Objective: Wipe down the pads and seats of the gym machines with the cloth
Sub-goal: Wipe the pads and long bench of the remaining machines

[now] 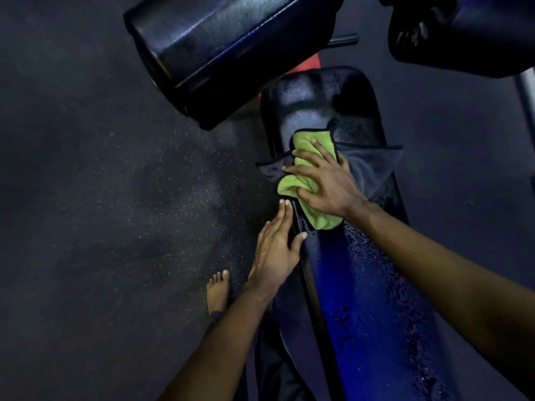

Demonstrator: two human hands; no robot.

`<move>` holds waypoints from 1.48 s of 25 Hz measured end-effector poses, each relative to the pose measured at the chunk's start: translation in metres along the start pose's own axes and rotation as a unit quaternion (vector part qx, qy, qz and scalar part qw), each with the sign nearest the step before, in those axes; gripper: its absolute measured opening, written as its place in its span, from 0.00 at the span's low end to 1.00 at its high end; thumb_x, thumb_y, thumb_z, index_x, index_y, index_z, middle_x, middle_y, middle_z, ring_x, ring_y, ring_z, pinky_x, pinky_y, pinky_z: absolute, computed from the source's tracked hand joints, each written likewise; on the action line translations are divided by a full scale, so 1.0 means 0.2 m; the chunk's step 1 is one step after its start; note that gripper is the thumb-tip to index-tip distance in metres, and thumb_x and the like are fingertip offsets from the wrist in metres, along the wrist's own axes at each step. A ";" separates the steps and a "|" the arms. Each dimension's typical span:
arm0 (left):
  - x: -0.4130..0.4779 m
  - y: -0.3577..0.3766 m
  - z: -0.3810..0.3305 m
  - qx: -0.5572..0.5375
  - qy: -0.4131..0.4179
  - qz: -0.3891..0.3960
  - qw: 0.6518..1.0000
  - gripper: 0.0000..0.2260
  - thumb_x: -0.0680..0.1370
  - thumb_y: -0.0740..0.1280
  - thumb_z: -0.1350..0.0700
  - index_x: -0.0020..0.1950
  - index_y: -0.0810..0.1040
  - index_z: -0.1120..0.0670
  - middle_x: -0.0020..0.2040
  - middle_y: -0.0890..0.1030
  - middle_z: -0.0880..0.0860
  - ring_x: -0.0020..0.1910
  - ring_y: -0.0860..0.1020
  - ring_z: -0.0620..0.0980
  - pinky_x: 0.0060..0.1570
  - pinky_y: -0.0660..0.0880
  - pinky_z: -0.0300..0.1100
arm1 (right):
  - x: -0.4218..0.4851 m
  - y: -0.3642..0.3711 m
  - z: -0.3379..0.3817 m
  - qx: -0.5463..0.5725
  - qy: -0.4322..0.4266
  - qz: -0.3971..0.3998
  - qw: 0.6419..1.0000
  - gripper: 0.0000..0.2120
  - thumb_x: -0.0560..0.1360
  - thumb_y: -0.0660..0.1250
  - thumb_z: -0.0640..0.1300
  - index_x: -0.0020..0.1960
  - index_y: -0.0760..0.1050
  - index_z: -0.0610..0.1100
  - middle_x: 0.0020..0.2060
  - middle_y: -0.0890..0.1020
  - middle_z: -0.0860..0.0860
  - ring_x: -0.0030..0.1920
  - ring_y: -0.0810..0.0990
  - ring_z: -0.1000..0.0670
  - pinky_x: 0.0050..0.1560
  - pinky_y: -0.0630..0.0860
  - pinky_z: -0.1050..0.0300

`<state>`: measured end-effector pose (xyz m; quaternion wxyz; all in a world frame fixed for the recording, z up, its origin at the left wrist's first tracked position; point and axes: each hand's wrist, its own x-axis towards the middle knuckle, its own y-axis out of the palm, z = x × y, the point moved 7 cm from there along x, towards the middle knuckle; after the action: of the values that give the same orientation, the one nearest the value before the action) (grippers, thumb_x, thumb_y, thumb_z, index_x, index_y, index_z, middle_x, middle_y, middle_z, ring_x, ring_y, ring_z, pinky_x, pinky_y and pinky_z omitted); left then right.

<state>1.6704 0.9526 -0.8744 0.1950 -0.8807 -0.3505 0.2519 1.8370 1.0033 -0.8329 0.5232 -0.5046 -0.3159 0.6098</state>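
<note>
Forearms enter from the bottom edge. We start at the cloth (317, 222), green w/ a dark side, bunched on the bench pad (362, 285) toward its far end. Right hand (327, 186) lies on it, fingers spread, pressing flat. Left hand (275, 253) rests on the pad's left edge, fingers straight & together. Droplets (364, 244) sit on the near stretch, so we'd judge: even palm pressure, overlapping passes, work toward the wet part. Roller pad (220, 53) is up top; speckled floor (101, 169) & bare foot (218, 290) are at left.

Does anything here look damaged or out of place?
The top-right pad looks cracked and torn on its covering. Droplets bead on the bench pad nearer than the cloth, probably liquid not yet wiped.
</note>
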 end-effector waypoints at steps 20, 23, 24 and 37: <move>0.39 -0.22 -0.07 0.038 0.033 -0.026 0.998 0.27 0.85 0.58 0.50 0.82 0.53 0.57 0.82 0.53 0.53 0.80 0.53 0.47 0.79 0.52 0.48 | 0.42 -0.17 -0.19 0.046 0.221 -0.116 0.967 0.29 0.75 0.63 0.57 0.76 0.66 0.59 0.79 0.60 0.55 0.80 0.54 0.42 0.70 0.58 0.27; 0.39 -0.23 -0.06 0.034 0.034 -0.046 0.998 0.26 0.84 0.59 0.52 0.81 0.57 0.57 0.81 0.57 0.53 0.80 0.56 0.46 0.78 0.56 0.48 | 0.58 -0.23 -0.15 -0.014 0.100 -0.048 0.994 0.29 0.76 0.61 0.60 0.76 0.63 0.64 0.79 0.61 0.58 0.81 0.53 0.45 0.70 0.58 0.28; 0.39 -0.24 -0.06 0.037 0.037 -0.055 0.997 0.26 0.84 0.59 0.52 0.80 0.59 0.57 0.81 0.58 0.53 0.79 0.57 0.47 0.78 0.58 0.49 | 0.61 -0.25 -0.16 -0.018 0.091 -0.042 0.995 0.28 0.76 0.61 0.60 0.76 0.64 0.64 0.78 0.62 0.58 0.80 0.54 0.46 0.70 0.58 0.28; 0.64 -0.28 -0.17 0.065 0.044 -0.038 0.996 0.27 0.83 0.59 0.59 0.81 0.56 0.59 0.82 0.53 0.55 0.81 0.50 0.49 0.79 0.51 0.47 | 0.54 -0.28 -0.26 -0.013 0.172 -0.117 0.978 0.26 0.80 0.57 0.62 0.78 0.62 0.63 0.80 0.61 0.56 0.80 0.55 0.42 0.70 0.60 0.27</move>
<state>1.7414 1.0779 -0.8573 0.2767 -0.8623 -0.3578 0.2275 1.9095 1.1130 -0.8278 0.6306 -0.5681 -0.2858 0.4448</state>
